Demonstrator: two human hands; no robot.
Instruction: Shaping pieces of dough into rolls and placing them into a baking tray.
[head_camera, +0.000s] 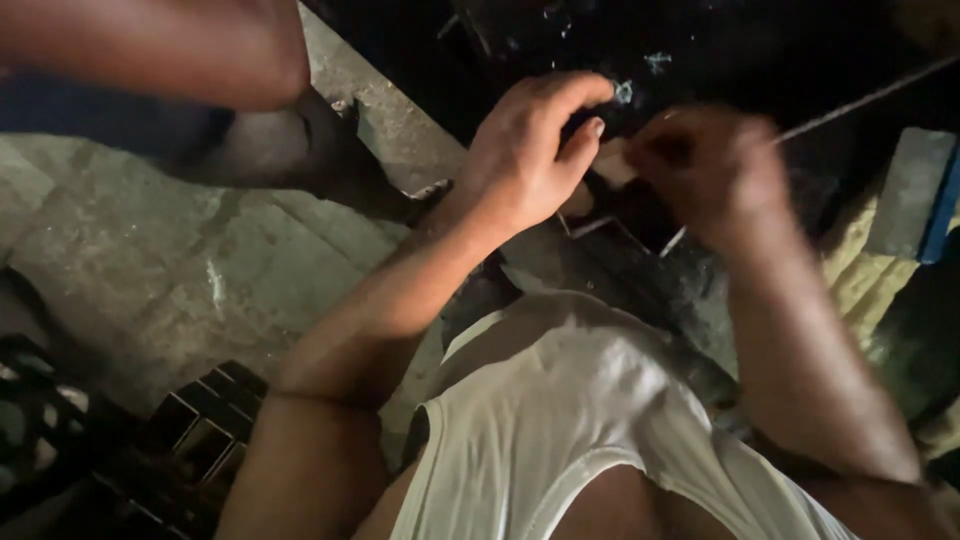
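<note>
My left hand is curled over a dark metal part on the ground, its thumb and fingers pinching a small pale piece. My right hand, blurred by motion, is closed just to the right of it. It grips a thin metal rod that runs up to the right. The two hands are almost touching above the dark part. What lies under the fingers is hidden in shadow. My white sleeveless shirt fills the lower middle.
Another person's limb and dark foot are at the top left on the cracked concrete floor. A black grid crate sits at the bottom left. A grey block and yellowish cloth lie right.
</note>
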